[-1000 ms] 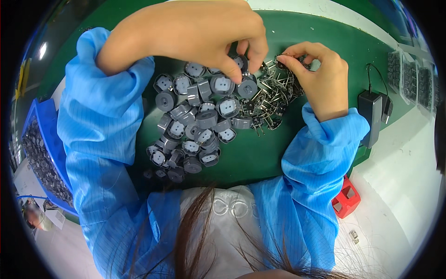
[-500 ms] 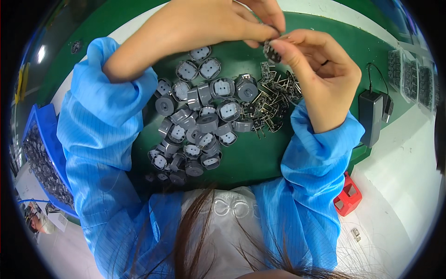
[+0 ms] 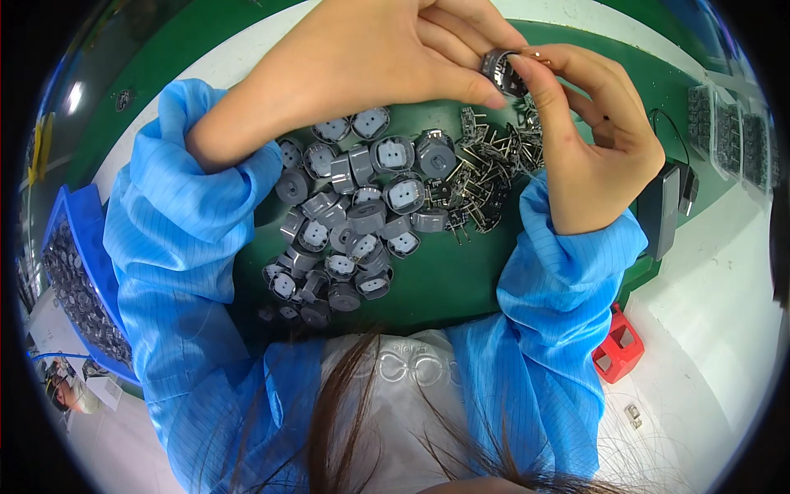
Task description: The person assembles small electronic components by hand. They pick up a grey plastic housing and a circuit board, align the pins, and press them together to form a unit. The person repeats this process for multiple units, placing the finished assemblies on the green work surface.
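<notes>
Fingers of the left hand clamped a round, dark-grey plastic housing above the green tabletop; the right hand, thumb and forefinger together, pinched coppery metal pins beside it. Crooked pressure might have bent them; a loose grip might have dropped the housing among black, pin-legged circuit boards.
</notes>
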Motion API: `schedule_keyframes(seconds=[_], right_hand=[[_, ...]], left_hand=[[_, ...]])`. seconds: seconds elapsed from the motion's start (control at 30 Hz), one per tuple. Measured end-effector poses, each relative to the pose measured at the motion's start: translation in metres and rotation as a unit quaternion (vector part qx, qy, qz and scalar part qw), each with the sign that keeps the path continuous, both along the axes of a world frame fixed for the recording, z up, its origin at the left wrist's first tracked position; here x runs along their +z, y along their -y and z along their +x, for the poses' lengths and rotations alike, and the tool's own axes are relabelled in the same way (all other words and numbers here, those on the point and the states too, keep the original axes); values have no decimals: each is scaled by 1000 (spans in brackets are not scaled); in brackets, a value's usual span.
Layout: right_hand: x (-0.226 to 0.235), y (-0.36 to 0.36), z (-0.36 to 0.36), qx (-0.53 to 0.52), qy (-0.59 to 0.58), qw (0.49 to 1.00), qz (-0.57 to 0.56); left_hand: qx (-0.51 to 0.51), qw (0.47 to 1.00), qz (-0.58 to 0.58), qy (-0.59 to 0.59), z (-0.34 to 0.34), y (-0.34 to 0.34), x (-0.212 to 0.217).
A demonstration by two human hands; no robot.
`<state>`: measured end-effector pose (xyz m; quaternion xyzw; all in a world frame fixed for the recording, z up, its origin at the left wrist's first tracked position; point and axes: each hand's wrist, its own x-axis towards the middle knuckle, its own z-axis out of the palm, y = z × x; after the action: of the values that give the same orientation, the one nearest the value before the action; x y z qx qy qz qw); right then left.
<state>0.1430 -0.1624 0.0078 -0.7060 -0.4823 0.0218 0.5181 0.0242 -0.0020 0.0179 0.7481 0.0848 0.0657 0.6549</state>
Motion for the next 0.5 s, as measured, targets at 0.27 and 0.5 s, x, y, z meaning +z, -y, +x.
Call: schedule_keyframes(seconds=[0.27, 0.5], right_hand=[[2, -2, 3, 11, 201, 979, 30], [-6, -2, -1, 13, 202, 979, 1]], left_hand=[[-20, 999, -33, 2, -4, 0, 6], [-6, 995, -65, -71, -2, -5, 14]])
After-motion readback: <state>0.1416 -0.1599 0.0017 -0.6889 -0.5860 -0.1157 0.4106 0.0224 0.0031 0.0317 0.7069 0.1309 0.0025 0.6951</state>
